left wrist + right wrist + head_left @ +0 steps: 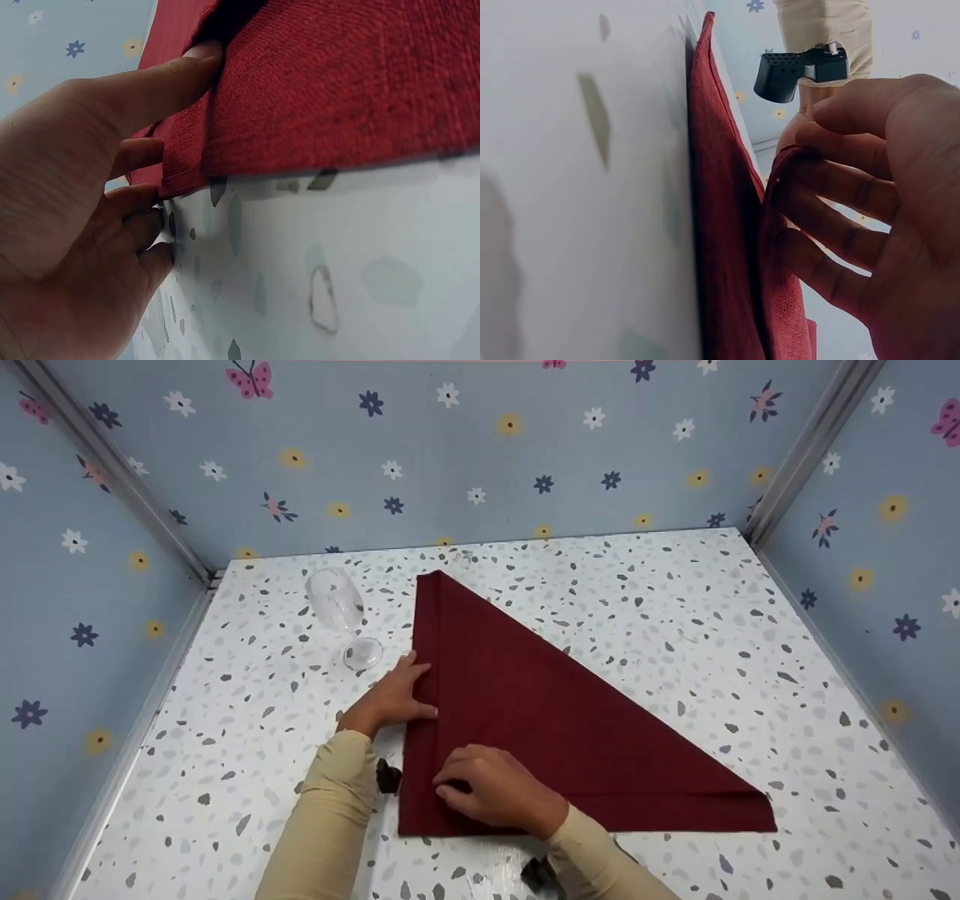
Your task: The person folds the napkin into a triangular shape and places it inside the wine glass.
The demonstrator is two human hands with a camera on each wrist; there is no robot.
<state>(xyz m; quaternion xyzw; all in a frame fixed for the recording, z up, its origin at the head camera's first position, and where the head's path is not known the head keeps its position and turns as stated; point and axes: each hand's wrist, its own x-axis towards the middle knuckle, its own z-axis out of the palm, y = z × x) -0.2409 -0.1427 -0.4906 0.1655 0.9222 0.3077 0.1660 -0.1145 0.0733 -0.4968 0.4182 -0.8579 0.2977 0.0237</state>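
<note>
A dark red cloth napkin (540,712), folded into a large triangle with narrow bands along its left and front sides, lies on the speckled tabletop. My left hand (394,696) rests on its left edge with fingers spread, the thumb touching the inner line of the left band. In the left wrist view, the thumb (196,58) presses on the cloth and the other fingers lie by its edge. Near the front left corner, my right hand (491,787) has curled fingers holding a raised flap (780,225) of the napkin, as the right wrist view shows.
A clear stemmed glass (337,604) lies on its side at the left, its round foot (363,653) toward my left hand. Flowered blue panels (480,450) stand at the back and both sides of the white speckled table (675,607).
</note>
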